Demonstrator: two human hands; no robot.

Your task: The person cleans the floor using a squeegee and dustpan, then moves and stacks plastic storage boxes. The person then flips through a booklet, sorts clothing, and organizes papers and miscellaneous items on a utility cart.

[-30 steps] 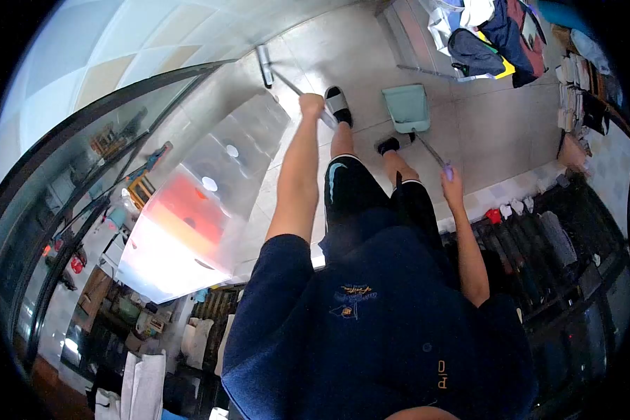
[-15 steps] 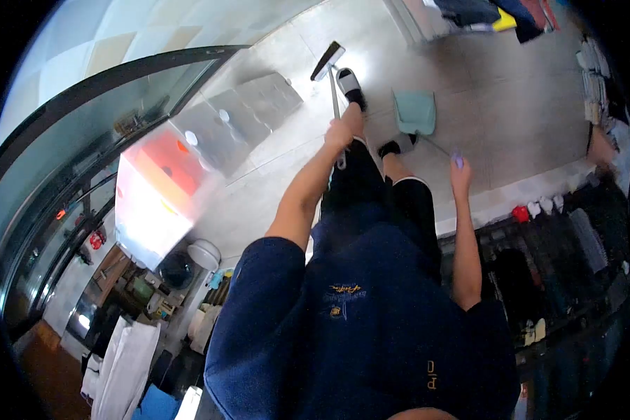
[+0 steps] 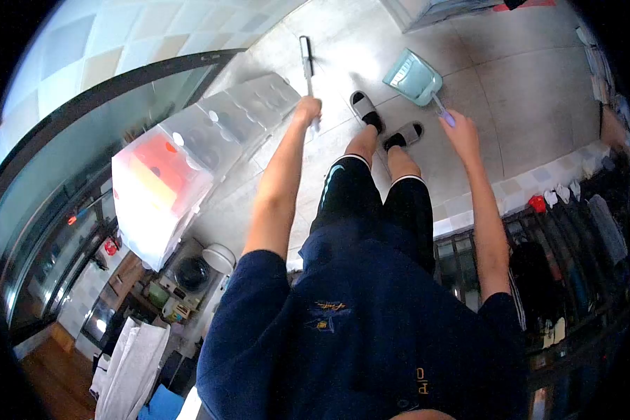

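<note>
My left hand [image 3: 308, 110] is wrapped around the handle of a small broom [image 3: 306, 59]. The broom's narrow head points away from me, over the floor by the wall. In my right hand [image 3: 462, 131] is the purple-tipped handle of a pale green dustpan [image 3: 414, 80]. Its open side faces away from me, and I cannot tell whether it touches the floor. My feet, in grey slide sandals [image 3: 366, 110], stand between the broom and the dustpan.
Translucent stacked storage boxes [image 3: 217, 126] line the left side, beside a dark-framed window [image 3: 147, 91]. On the right runs a dark railing [image 3: 469, 262] with hanging laundry. A draped grey cloth [image 3: 133, 364] is at lower left. Tiled floor [image 3: 532, 105] spreads ahead.
My left hand has swung the broom left, away from my feet and toward the boxes. The dustpan has tilted and moved slightly forward; my right hand is higher. My feet have come together.
</note>
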